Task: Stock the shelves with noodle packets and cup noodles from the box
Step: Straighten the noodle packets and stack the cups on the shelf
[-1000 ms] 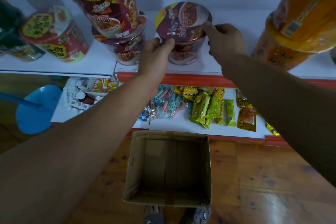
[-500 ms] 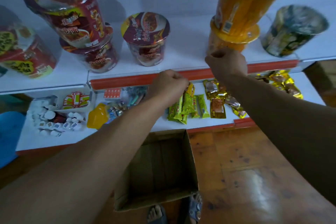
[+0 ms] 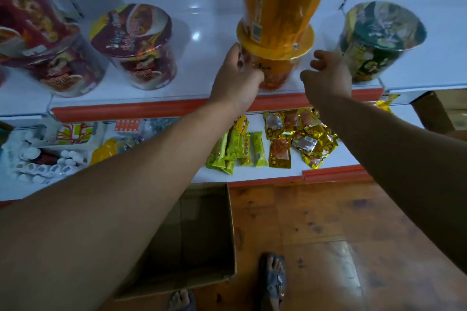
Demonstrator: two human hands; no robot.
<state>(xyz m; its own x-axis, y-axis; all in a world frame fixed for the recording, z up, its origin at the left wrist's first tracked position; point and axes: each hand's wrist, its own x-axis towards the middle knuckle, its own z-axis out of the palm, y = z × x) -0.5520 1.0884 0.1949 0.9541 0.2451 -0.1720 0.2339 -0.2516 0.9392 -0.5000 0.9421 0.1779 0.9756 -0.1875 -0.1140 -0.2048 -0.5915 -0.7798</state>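
Note:
Two orange cup noodles stand stacked on the upper white shelf, the lower orange cup under the upper orange cup. My left hand grips the left side of the lower cup, fingers curled against it. Just right of that cup, my right hand hovers with loosely curled fingers and holds nothing. A maroon cup stands to the left, and a green cup to the right. The cardboard box lies open on the floor below, partly hidden by my left arm; the part I see holds nothing.
A stack of red cups fills the shelf's left end. The lower shelf holds green and gold snack packets, small white bottles and other small goods. My sandalled feet stand on the wooden floor beside the box.
Both hands let go of the maroon cup, drew back, then moved right to the orange stack. My left hand now grips the lower orange cup. My view has shifted right.

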